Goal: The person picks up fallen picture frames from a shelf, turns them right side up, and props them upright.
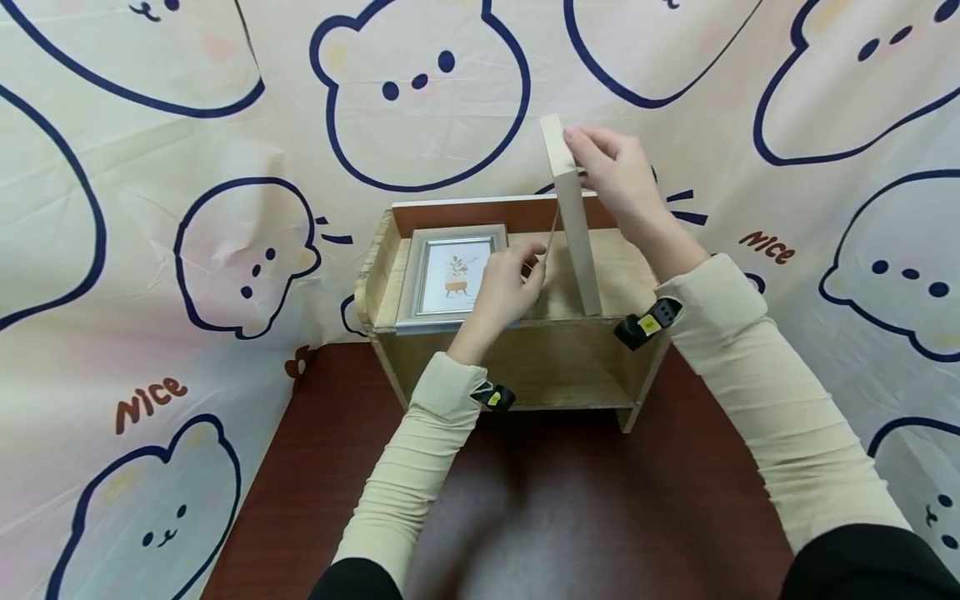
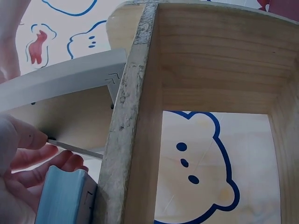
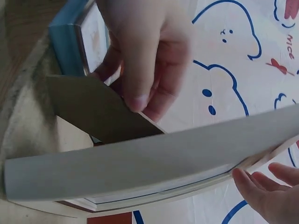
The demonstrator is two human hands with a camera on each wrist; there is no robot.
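On top of a wooden shelf unit (image 1: 577, 362), a pale picture frame (image 1: 576, 237) stands upright, edge towards me. My right hand (image 1: 618, 179) holds it by its upper part, thumb at the edge. My left hand (image 1: 510, 283) pinches the thin flat support leg (image 3: 100, 107) on the back of this frame between thumb and fingers. In the right wrist view the leg sticks out at an angle from the frame's back. Left of it, another picture frame (image 1: 410, 287), silvery with a potted-plant picture, sits on the shelf top beside my left hand.
The shelf top has a raised side wall (image 1: 372, 262) at the left and a brown back strip (image 1: 450, 218). Beneath is an open compartment. The unit stands on a dark reddish-brown table (image 1: 585, 500), with a bear-print cloth (image 1: 255, 150) behind and at both sides.
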